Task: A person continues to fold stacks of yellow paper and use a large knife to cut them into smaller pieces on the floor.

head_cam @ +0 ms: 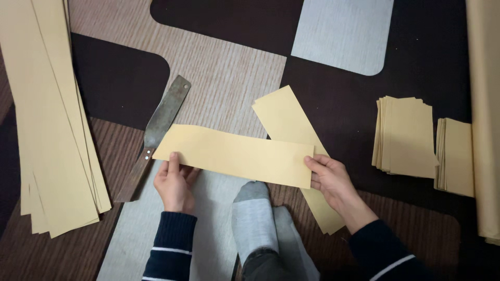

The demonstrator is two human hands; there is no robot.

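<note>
A long yellow paper strip (pixel 237 155) lies crosswise in front of me. My left hand (pixel 174 183) pinches its left end, thumb on top. At the strip's right end, my right hand (pixel 333 179) grips the edge with fingers curled over it. A second yellow strip (pixel 285 119) lies diagonally beneath it, running from upper middle down past my right wrist. A flat metal knife (pixel 159 122) with a wooden handle rests on the floor just left of the held strip.
A stack of long yellow sheets (pixel 49 119) lies at the left. Two piles of small cut yellow pieces (pixel 406 136) sit at the right, beside a large yellow sheet (pixel 487 114). My grey-socked foot (pixel 255 216) is between my arms on a patterned rug.
</note>
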